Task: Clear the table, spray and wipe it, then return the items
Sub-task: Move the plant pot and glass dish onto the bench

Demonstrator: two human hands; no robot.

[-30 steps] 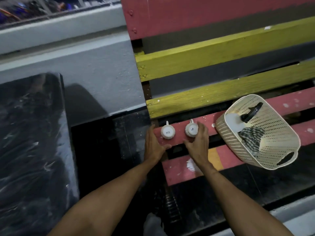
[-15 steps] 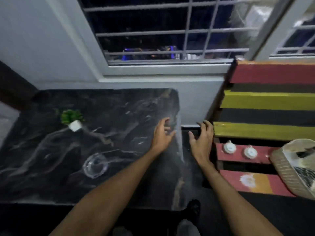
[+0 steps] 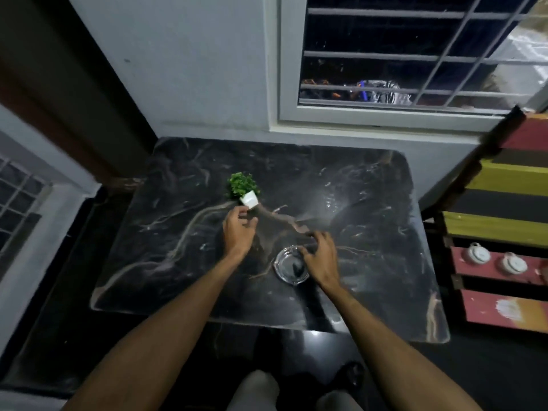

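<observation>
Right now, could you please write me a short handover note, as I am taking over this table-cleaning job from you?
Left hand: open, fingers just short of the small potted plant, holding nothing.
Right hand: over the glass ashtray, thumb at its rim; grip unclear.
Done: two white cups sit on a red slat of the slatted bench, right of the table.
Left: move plant and ashtray off, spray, wipe, return everything. No spray or cloth in view.
</observation>
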